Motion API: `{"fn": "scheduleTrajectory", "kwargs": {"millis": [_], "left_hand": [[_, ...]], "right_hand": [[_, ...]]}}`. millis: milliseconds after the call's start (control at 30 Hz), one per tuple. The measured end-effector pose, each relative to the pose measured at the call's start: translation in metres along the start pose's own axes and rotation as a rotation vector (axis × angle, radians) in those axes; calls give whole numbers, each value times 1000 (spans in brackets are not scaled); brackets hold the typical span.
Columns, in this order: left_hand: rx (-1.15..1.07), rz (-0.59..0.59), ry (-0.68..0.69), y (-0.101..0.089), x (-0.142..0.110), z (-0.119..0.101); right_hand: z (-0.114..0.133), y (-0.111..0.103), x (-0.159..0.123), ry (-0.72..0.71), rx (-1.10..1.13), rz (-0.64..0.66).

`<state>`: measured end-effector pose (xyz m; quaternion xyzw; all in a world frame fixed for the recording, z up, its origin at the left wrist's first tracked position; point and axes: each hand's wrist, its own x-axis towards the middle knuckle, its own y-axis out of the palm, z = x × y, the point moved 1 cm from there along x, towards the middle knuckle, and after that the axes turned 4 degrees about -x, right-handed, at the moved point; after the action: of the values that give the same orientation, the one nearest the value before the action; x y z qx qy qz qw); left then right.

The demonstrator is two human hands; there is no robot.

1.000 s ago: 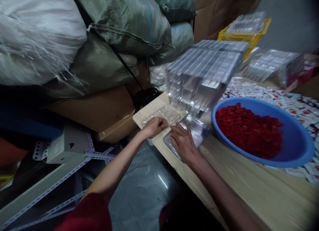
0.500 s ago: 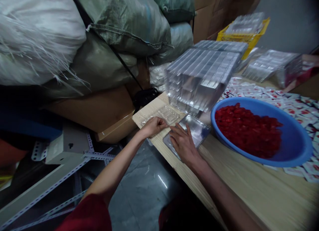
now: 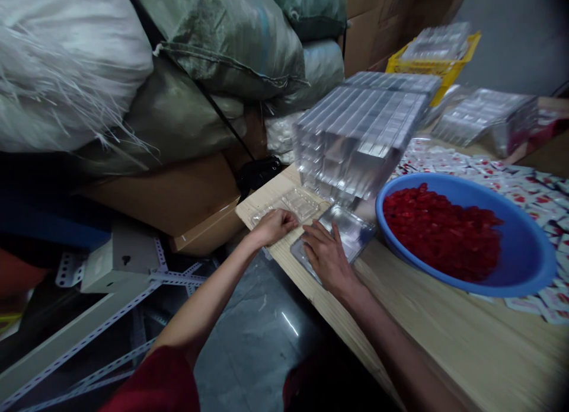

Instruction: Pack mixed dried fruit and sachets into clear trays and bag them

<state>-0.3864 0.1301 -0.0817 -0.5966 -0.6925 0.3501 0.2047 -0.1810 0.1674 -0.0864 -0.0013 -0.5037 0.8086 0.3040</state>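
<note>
My left hand (image 3: 276,227) rests over the near part of a clear plastic blister tray (image 3: 302,204) at the table's left end. Its fingers are curled together in a pinch, and what they may hold is too small to tell. To the right, my right hand (image 3: 326,252) lies with fingers spread on a flat clear plastic clamshell pack (image 3: 355,237), touching its top. The pack sits close to the table's front edge. The fingertips of the two hands are a short gap apart.
Behind the hands stands a large block of stacked clear plastic packs (image 3: 364,133). A blue basin (image 3: 528,264) of small red pieces is on the right, beside many scattered printed packets (image 3: 502,181). A yellow crate (image 3: 453,74) stands farther back. Stuffed sacks (image 3: 235,32) and a cardboard box (image 3: 178,192) are left.
</note>
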Motion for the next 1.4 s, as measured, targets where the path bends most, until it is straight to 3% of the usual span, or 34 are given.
{"fn": "scheduleTrajectory", "kwargs": {"millis": [867,1400], "left_hand": [[-42,-13,-8,0,0,-1],[138,-34,15,2,-6,-21]], "right_hand": [[1,-1,-2,16,14,1],[8,1,9,23,-62,19]]}}
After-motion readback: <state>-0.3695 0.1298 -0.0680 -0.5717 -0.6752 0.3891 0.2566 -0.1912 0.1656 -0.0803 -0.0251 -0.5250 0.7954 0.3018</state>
